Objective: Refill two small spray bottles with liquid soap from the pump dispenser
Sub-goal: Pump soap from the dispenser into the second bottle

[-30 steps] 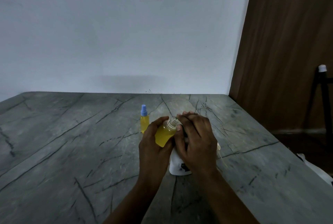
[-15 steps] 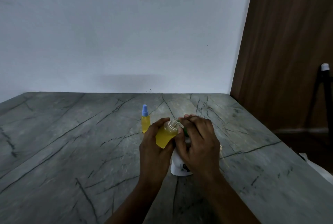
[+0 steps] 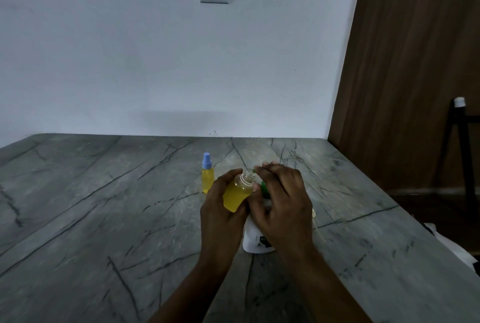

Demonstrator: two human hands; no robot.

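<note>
Left hand (image 3: 220, 208) grips uncapped spray bottle (image 3: 237, 193), neck tilted toward green pump head (image 3: 265, 187) so soap drops inside. Right hand (image 3: 283, 208) curls over pump dispenser (image 3: 255, 241), placed to press. Dispenser stands on marble table (image 3: 104, 219) under my palm. Blue-capped spray bottle (image 3: 207, 177) stands upright beyond left hand, seemingly filled.

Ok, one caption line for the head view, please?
Left hand holds an uncapped bottle tilted at the dispenser under the right hand; a capped bottle stands behind.
</note>
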